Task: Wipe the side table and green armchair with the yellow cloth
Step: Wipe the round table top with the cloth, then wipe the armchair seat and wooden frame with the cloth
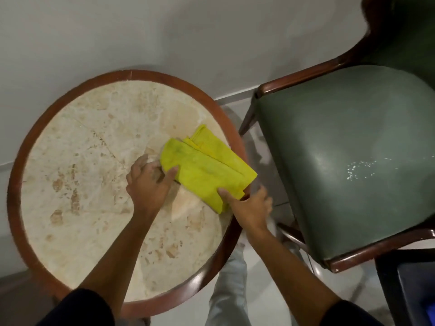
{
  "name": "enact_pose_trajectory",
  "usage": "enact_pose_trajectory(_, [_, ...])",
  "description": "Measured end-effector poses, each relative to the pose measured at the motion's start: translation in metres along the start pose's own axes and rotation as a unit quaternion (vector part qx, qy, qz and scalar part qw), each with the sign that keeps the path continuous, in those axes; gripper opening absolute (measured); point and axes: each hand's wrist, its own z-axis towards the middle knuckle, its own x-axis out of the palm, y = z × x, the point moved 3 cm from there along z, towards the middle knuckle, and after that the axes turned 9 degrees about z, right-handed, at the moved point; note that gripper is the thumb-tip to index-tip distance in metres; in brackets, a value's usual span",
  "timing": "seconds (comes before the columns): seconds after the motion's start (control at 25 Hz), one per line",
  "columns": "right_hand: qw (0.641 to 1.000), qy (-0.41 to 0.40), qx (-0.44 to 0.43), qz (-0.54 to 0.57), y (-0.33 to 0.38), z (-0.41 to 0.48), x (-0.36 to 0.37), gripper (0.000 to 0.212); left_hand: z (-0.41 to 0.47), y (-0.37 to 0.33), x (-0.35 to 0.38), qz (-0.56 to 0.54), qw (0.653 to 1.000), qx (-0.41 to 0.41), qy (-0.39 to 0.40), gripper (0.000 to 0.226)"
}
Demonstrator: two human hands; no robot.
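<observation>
Both hands on the folded yellow cloth (207, 167) at the right edge of the round side table (16, 161); its marble counter top is beige with a brown wood rim. Left hand (147, 182) fingers pinch the cloth's near-left edge, right hand (248, 205) fingers grip its near corner. Step looks like folding or readying the cloth, table wipe pending. Next: press flat, sweep across. Green armchair (353, 149) just beside, white specks on seat. Pale wall, tiled floor.
</observation>
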Motion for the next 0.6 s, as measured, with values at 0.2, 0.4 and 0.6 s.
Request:
enact_pose_trajectory(0.2, [0.989,0.001,0.025,0.146,0.004,0.015,-0.009,0.057,-0.014,-0.052,0.018,-0.235,0.967,-0.029,0.099,0.036])
enact_pose_trajectory(0.4, [0.968,-0.029,-0.088,0.234,0.018,0.035,-0.097,0.025,-0.054,-0.110,0.057,-0.296,0.948,-0.082,0.087,0.058])
enact_pose_trajectory(0.6, [0.934,-0.181,-0.306,0.043,0.036,0.077,-0.242,0.029,-0.123,-0.208,0.138,-0.215,0.947,0.049,0.232,0.073])
